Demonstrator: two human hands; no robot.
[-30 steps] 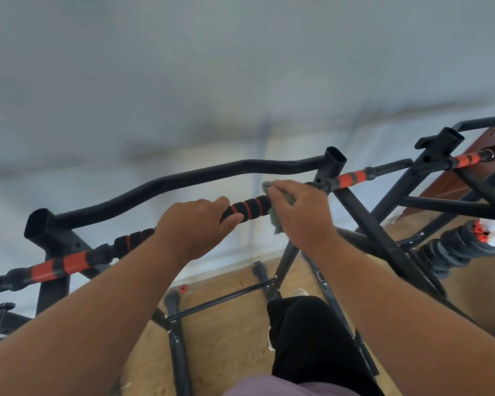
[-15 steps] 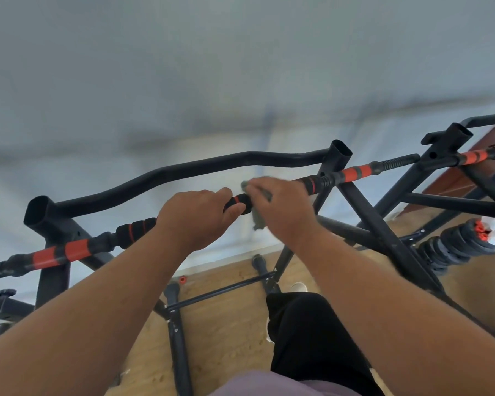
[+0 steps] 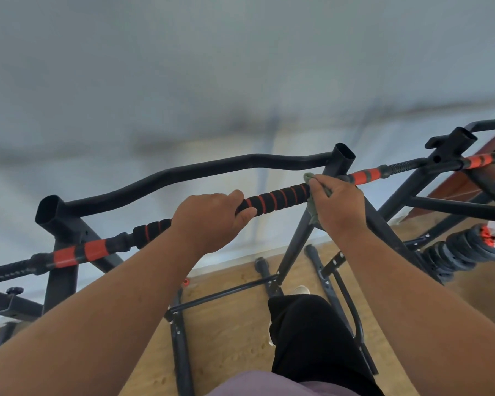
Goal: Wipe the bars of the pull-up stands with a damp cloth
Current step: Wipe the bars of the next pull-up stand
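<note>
A long bar (image 3: 277,198) with black foam grips ringed in orange runs across the black pull-up stand from lower left to upper right. My left hand (image 3: 212,221) is wrapped around it near the middle. To its right, my right hand (image 3: 336,207) presses a grey-green cloth (image 3: 313,207) around the same bar, beside the stand's right upright tube (image 3: 342,158). Most of the cloth is hidden under the fingers. Behind the gripped bar, a curved black bar (image 3: 189,172) joins the two uprights.
A second black stand frame (image 3: 452,155) stands at the right, with a stack of black weight plates (image 3: 463,252) below it. The stand's base rails (image 3: 220,294) lie on the wooden floor. My black-trousered leg (image 3: 312,338) is between them. A pale wall is behind.
My right hand has slid the cloth back to the right along the bar, after moving left toward my left hand half a second ago. The left hand keeps its grip.
</note>
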